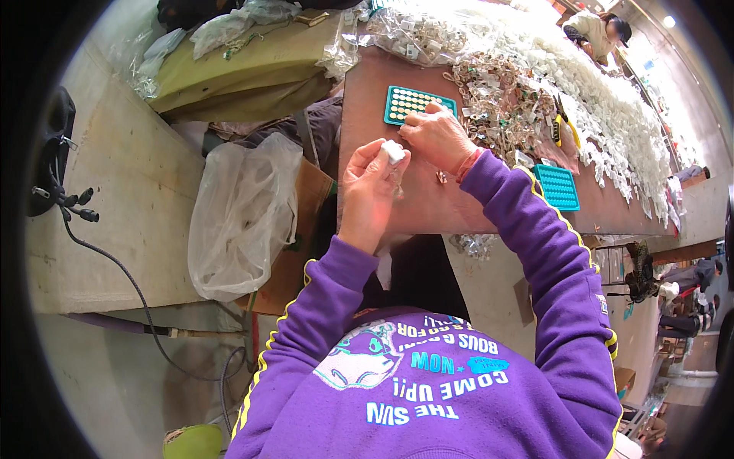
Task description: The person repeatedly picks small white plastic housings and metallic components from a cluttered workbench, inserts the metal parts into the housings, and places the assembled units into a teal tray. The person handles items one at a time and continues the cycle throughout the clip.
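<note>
My left hand (367, 191) is closed in a pinch, holding up a small white plastic piece (393, 151) between thumb and fingers above the table's near edge. To its right, my right hand (443, 141) reaches over the near side of a teal tray (388, 116). Its thumb and fingertips are pressed together beside the tray; whatever they hold is too small or hidden. Rows of round, cream-coloured discs (411, 105) sit in the tray. A tiny brownish bit (441, 177) lies on the table below my right wrist.
Small metal-and-plastic parts (505, 99) lie heaped right of the tray, before a large pile of white pieces (604, 115). Yellow-and-black pliers (564, 126) rest there. A second teal tray (557, 187) is near my right forearm. A clear plastic bag (245, 218) hangs left; a person (596, 37) sits far right.
</note>
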`<action>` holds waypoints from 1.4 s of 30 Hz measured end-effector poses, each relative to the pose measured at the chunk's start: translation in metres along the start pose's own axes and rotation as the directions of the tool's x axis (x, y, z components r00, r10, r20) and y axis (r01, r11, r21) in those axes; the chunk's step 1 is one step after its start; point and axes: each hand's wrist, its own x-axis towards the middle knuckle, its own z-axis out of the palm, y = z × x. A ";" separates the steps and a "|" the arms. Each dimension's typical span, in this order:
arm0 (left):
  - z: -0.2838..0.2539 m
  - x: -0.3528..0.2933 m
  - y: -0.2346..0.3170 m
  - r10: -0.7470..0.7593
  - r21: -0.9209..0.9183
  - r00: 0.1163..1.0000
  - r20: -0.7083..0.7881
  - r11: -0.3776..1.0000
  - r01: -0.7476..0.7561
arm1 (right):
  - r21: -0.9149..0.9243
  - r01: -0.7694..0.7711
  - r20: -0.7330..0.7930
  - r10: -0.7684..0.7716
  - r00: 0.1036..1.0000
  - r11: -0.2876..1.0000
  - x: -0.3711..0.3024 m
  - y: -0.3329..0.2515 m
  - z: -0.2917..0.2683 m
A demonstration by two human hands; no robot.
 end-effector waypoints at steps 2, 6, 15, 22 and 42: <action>0.000 0.001 -0.001 0.037 0.009 0.999 0.015 0.999 -0.037 | -0.006 -0.002 0.040 0.002 0.999 1.000 0.001 -0.001 -0.002; 0.004 -0.001 0.004 -0.014 -0.052 1.000 0.002 0.999 0.014 | 0.292 -0.146 -0.150 0.196 0.969 0.945 -0.006 -0.003 -0.022; 0.021 -0.004 -0.003 -0.129 -0.052 0.991 -0.021 0.990 0.128 | 0.901 -0.389 0.285 0.411 0.866 0.193 -0.044 -0.019 -0.067; 0.025 -0.001 -0.014 -0.179 -0.167 0.982 -0.058 0.972 0.167 | 0.879 -0.342 0.115 0.547 0.829 0.333 -0.057 -0.039 -0.070; 0.017 0.002 -0.012 -0.279 0.108 0.955 0.096 0.957 0.269 | 0.882 -0.340 0.078 0.612 0.787 0.325 -0.057 -0.039 -0.069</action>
